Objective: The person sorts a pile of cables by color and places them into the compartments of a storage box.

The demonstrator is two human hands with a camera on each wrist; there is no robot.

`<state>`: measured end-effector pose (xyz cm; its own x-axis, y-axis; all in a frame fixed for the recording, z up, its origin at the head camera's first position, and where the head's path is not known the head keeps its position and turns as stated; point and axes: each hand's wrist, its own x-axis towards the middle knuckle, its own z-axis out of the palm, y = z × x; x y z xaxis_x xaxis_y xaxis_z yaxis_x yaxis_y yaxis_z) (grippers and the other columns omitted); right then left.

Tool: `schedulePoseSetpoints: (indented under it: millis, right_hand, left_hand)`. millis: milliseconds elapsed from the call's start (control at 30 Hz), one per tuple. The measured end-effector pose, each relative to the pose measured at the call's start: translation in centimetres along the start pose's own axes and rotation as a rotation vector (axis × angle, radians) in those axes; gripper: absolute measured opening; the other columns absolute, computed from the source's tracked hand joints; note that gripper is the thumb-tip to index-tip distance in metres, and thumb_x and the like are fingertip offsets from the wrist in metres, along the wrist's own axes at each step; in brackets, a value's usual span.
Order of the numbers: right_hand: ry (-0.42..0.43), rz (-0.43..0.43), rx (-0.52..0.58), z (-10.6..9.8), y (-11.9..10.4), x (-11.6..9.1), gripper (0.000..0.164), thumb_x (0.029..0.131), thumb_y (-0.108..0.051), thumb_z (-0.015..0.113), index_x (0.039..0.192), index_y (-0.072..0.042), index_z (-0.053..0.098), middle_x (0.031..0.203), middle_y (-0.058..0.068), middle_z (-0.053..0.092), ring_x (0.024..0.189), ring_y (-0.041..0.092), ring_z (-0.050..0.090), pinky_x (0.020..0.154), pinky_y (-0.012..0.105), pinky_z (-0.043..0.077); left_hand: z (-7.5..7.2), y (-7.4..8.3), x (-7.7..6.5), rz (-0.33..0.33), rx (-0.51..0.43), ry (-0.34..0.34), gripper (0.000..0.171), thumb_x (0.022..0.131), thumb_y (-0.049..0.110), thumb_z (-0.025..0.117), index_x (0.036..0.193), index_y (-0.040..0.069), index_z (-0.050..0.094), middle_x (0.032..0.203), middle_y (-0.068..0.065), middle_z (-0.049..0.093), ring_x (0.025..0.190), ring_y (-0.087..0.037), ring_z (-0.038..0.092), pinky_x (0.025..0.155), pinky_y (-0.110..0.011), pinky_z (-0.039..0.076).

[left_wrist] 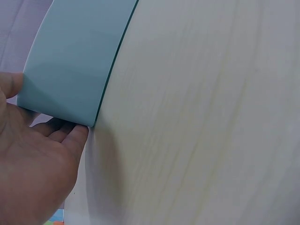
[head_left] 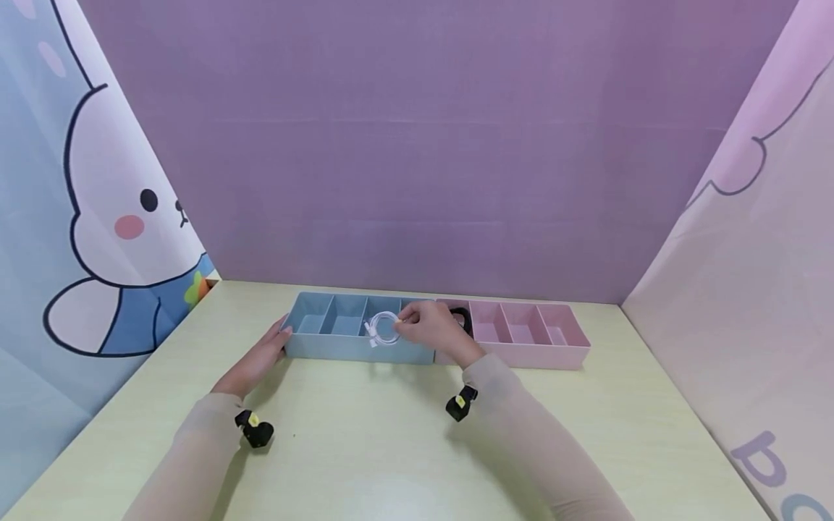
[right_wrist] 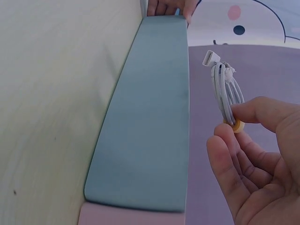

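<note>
In the head view my right hand (head_left: 433,325) holds a coiled white USB cable (head_left: 382,329) above the blue divided box (head_left: 358,349). The right wrist view shows the thumb and fingers of that hand (right_wrist: 262,154) pinching the cable (right_wrist: 225,89) at a yellow-orange band, its USB plug pointing up. My left hand (head_left: 263,351) grips the blue box's left end; in the left wrist view its thumb is at the upper edge and its fingers lie against the end wall. A coiled black cable (head_left: 462,318) sits in the pink box's leftmost compartment, partly hidden by my right hand.
A pink divided box (head_left: 521,354) stands end to end with the blue one, near the back of the pale wooden table (head_left: 365,449). Behind rises a purple backdrop (head_left: 417,145). Printed cloths hang at the left (head_left: 130,253) and right (head_left: 736,304).
</note>
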<state>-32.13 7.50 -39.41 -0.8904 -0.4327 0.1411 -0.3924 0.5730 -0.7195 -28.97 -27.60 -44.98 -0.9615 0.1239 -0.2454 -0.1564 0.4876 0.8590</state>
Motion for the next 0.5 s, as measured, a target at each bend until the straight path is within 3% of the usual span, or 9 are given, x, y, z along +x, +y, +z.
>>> schedulePoseSetpoints:
  millis: [233, 500]
  right_hand:
    - [0.02, 0.036, 0.038, -1.3, 1.0, -0.2, 0.019, 0.094, -0.025, 0.072, 0.105, -0.009, 0.074, 0.087, 0.001, 0.069, 0.073, 0.015, 0.066, 0.065, 0.029, 0.057]
    - [0.058, 0.04, -0.001, -2.7, 2.1, -0.3, 0.021, 0.093, -0.026, 0.072, 0.105, -0.009, 0.074, 0.088, -0.001, 0.069, 0.076, 0.016, 0.065, 0.065, 0.03, 0.056]
  left_hand:
    - [0.0, 0.0, -0.1, -0.015, -0.009, -0.002, 0.073, 0.103, 0.065, 0.018, 0.159, 0.032, -0.016, 0.166, -0.01, -0.015, 0.15, -0.043, -0.006, 0.113, -0.072, 0.001]
    - [0.1, 0.2, -0.2, -0.018, -0.009, 0.001, 0.073, 0.103, 0.065, 0.018, 0.159, 0.033, -0.015, 0.167, -0.01, -0.014, 0.15, -0.043, -0.004, 0.112, -0.073, 0.001]
